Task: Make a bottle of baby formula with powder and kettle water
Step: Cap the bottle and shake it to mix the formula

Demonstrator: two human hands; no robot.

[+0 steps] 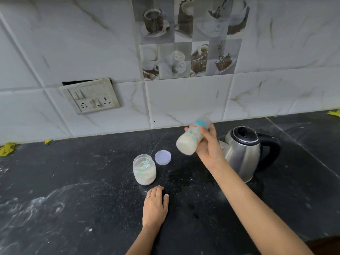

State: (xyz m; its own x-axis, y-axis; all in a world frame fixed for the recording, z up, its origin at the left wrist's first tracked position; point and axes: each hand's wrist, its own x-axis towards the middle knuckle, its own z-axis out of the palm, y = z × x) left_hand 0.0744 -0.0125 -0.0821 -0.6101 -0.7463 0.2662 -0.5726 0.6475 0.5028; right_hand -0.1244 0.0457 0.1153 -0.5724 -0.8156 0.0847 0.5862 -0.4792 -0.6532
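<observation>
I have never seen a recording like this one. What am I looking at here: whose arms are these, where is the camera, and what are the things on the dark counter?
There is no machine here: these are a person's two bare arms. The single picture comes from a wide-angle camera worn on the person's head, looking forward and down. The right hand holds a baby bottle, tilted, with white liquid inside. The left hand rests on the black counter, holding nothing. On the counter stand an open jar of white powder with a scoop inside, a round lid lying just beside it, and a steel kettle with a black handle.
</observation>
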